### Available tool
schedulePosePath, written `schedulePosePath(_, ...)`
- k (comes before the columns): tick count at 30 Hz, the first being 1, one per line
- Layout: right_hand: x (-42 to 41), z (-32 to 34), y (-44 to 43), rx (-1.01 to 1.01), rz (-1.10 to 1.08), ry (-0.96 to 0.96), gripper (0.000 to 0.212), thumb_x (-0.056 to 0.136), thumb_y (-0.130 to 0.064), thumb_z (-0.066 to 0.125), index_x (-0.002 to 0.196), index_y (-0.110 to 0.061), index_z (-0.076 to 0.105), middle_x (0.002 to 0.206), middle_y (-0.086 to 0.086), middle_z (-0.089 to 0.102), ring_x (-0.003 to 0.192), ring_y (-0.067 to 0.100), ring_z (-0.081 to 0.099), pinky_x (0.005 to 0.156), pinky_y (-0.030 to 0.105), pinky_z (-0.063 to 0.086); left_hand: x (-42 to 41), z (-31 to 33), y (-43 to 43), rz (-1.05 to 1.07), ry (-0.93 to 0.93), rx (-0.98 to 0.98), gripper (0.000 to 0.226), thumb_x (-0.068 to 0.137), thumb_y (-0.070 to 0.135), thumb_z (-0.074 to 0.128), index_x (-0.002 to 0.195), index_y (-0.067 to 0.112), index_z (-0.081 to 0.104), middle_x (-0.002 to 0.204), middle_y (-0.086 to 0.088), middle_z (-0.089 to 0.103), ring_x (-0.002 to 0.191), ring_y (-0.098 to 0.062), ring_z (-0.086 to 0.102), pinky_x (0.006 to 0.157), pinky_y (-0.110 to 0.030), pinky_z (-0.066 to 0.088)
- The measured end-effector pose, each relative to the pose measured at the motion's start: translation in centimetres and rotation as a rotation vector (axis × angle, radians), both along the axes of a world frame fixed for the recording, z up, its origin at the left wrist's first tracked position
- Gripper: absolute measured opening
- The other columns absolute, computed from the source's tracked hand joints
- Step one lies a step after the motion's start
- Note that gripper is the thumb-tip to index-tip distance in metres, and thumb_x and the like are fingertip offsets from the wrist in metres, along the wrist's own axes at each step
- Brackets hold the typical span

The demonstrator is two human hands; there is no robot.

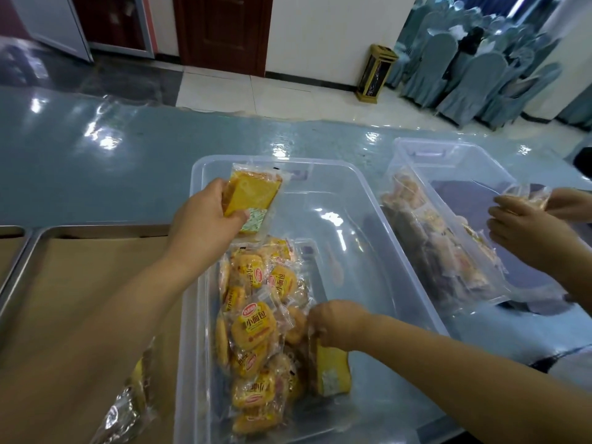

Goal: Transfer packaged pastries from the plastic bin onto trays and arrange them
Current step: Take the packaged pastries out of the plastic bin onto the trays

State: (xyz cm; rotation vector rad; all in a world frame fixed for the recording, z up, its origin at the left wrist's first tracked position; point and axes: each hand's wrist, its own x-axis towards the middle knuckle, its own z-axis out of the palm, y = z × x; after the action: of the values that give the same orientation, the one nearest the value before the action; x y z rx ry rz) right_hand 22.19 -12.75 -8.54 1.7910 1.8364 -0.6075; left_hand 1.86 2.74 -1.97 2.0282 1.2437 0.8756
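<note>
over clear bin [368, 200]: left grip [205, 219] clamps yellow packet [253, 193]; right grip [336, 322] clamps cake packet [331, 370]; second bin [448, 158] beside.

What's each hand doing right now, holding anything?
Left hand: closed on a yellow packaged cake slice, lifted over the clear bin.
Right hand: closed on another wrapped cake slice, down in the bin.

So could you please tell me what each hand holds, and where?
Left hand: cake packet, lower left edge. Right hand: another packet, top end.
</note>
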Motion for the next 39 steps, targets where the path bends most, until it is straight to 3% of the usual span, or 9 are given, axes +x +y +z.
schedulePosePath(6,0.3,-1.7,-0.8,-0.179,-0.031,0.003,0.102,0.068,-0.028,0.081,0.144,-0.015,0.014,0.143,0.013,0.033,0.124,0.036,0.04,0.101,0.046,0.039,0.1,-0.1,0.1,0.001,0.022,0.009,0.022,0.085,0.036,0.063,0.096,0.033,0.045,0.077,0.021,0.052,0.066,-0.001,0.051,0.05,-0.02,0.032)
schedulePosePath(13,0.8,1.1,-0.6,-0.284,0.068,-0.082,0.065,0.078,-0.039,0.072,0.13,-0.014,0.044,0.12,0.009,0.055,0.107,0.031,0.054,0.087,0.038,0.048,0.5,0.3,-0.6,-0.001,0.169,0.102,0.019,0.086,0.034,0.061,0.091,0.031,0.043,0.07,0.012,0.053,0.059,-0.007,0.052,0.047,-0.022,0.032)
schedulePosePath(17,19.3,13.0,-4.8,0.564,0.016,-0.568,0.071,0.095,-0.052,0.002,0.14,-0.012,0.039,0.14,0.01,0.046,0.134,0.032,0.036,0.116,0.035,0.013,0.7,1.0,-1.4,-0.016,0.268,0.154,0.018,0.085,0.034,0.061,0.088,0.03,0.044,0.064,0.012,0.051,0.055,-0.006,0.048,0.046,-0.022,0.029)
schedulePosePath(21,24.3,13.9,-6.7,0.903,-0.001,-0.417,0.053,0.088,-0.032,0.054,0.113,0.014,0.059,0.104,0.031,0.065,0.1,0.049,0.06,0.106,0.036,0.025,1.3,2.1,-2.7,-0.072,0.3,0.162,0.02,0.085,0.035,0.06,0.102,0.028,0.052,0.071,0.015,0.054,0.062,-0.007,0.051,0.05,-0.023,0.033)
schedulePosePath(25,24.7,13.0,-6.5,0.528,-0.052,-0.481,0.048,0.082,-0.05,0.057,0.128,-0.046,0.043,0.124,-0.03,0.047,0.116,-0.006,0.044,0.102,0.021,0.036,2.0,3.5,-5.2,-0.055,0.244,0.137,0.025,0.085,0.036,0.06,0.109,0.033,0.053,0.081,0.012,0.059,0.074,-0.015,0.057,0.059,-0.027,0.043)
schedulePosePath(27,26.0,15.0,-6.2,0.524,-0.063,-0.475,0.047,0.085,-0.048,0.057,0.128,-0.044,0.039,0.127,-0.03,0.042,0.118,-0.008,0.039,0.101,0.018,0.034,1.5,4.1,-6.2,0.004,0.172,0.168,0.022,0.085,0.037,0.058,0.105,0.038,0.051,0.076,0.016,0.057,0.07,-0.01,0.056,0.056,-0.025,0.039)
schedulePosePath(30,19.6,15.9,-0.9,0.466,-0.018,-0.23,0.047,0.089,-0.038,0.06,0.128,-0.039,0.034,0.129,-0.017,0.047,0.12,0.0,0.044,0.101,0.021,0.036,-0.4,5.4,-7.4,0.128,0.083,0.231,0.023,0.084,0.04,0.058,0.103,0.044,0.046,0.073,0.024,0.052,0.066,-0.002,0.051,0.052,-0.02,0.032)
schedulePosePath(35,-4.9,19.8,4.3,0.752,0.118,0.666,0.027,0.068,-0.03,0.074,0.082,-0.032,0.051,0.074,-0.009,0.058,0.066,0.007,0.056,0.06,0.032,0.053,-4.6,7.6,-9.0,0.259,-0.059,0.236,0.03,0.08,0.046,0.057,0.108,0.046,0.046,0.079,0.027,0.054,0.071,0.007,0.051,0.056,-0.02,0.035)
schedulePosePath(39,-8.3,20.9,3.9,0.742,0.116,0.804,0.037,0.068,-0.027,0.076,0.094,-0.027,0.051,0.08,-0.003,0.061,0.071,0.016,0.06,0.066,0.047,0.053,-9.4,8.4,-10.6,0.319,-0.1,0.221,0.033,0.079,0.051,0.053,0.11,0.048,0.044,0.082,0.029,0.057,0.076,0.004,0.057,0.059,-0.023,0.043)
